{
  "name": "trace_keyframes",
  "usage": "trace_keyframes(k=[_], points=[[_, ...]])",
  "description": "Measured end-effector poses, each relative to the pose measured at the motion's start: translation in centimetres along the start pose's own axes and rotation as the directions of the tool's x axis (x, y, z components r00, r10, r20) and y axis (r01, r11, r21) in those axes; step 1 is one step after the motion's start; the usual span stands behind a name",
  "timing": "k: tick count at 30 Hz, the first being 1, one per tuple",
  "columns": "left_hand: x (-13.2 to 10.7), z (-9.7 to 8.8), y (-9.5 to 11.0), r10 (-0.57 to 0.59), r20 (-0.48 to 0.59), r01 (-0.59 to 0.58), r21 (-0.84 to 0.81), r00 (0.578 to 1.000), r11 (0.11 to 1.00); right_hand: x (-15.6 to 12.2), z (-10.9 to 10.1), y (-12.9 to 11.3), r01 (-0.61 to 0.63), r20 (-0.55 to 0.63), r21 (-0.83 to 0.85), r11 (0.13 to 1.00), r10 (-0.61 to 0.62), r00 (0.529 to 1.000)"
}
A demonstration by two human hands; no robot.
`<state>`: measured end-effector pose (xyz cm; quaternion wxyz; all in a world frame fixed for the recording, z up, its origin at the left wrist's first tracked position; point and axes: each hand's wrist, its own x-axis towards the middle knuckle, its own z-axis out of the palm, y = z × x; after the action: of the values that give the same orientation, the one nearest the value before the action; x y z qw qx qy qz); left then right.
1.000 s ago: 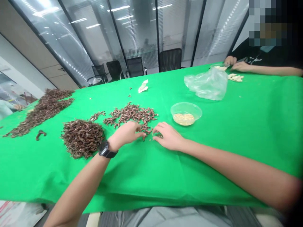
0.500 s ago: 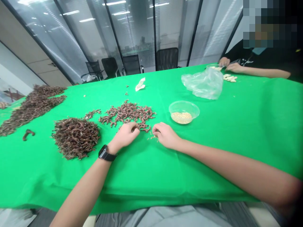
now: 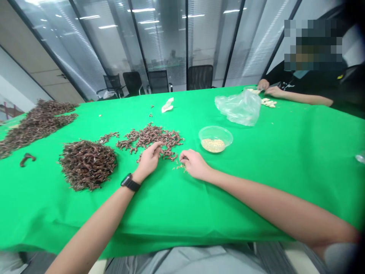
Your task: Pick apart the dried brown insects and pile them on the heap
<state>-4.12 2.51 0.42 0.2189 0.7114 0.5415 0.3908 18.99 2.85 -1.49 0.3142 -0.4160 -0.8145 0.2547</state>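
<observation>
My left hand (image 3: 149,159), with a black watch on its wrist, reaches over the near edge of a loose heap of brown knobbly dried stalks (image 3: 145,135). Its fingers are stretched forward with the thumb apart, and nothing shows between them. Just to its right, my right hand (image 3: 194,163) is closed in a pinch. Whatever lies between those fingertips is hidden. Small pale seeds (image 3: 180,166) are scattered on the cloth beside it. Beyond the right hand stands a clear plastic bowl (image 3: 226,134) with pale golden seeds (image 3: 212,145) in its bottom.
Left of my hands is a dense round mound of dark stalks (image 3: 88,165); a longer pile (image 3: 37,120) lies farther left. A crumpled plastic bag (image 3: 239,108) and a white scrap (image 3: 167,105) lie toward the back. Across the green cloth (image 3: 251,163), a person handles pale pieces (image 3: 268,102).
My left hand has moved slightly away from the right hand over the heap, and its fingers have opened. My right hand stays pinched by the loose seeds. The view has shifted a little.
</observation>
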Motion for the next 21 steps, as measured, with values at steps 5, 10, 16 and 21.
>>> trace_keyframes(k=[5, 10, 16, 21], points=[[-0.2, -0.1, 0.1, 0.004, -0.098, 0.0, 0.04, 0.995, 0.999, 0.0, 0.1, 0.0, -0.041, -0.035, 0.067, 0.997, 0.043, 0.998], [-0.2, -0.1, 0.1, 0.027, -0.144, -0.011, 0.113, 0.989, 0.994, 0.1, 0.4, 0.4, -0.032, -0.052, 0.165, 0.986, 0.041, 0.998], [-0.4, 0.1, 0.2, 0.058, -0.08, -0.044, 0.166, 0.995, 0.985, 0.0, 0.6, 0.7, -0.013, -0.074, 0.149, 0.989, 0.024, 0.997], [-0.1, 0.4, 3.4, 0.172, 0.249, -0.243, 0.293, 0.953, 0.925, 0.2, 0.3, 0.6, -0.023, -0.105, 0.237, 0.971, 0.049, 0.993]])
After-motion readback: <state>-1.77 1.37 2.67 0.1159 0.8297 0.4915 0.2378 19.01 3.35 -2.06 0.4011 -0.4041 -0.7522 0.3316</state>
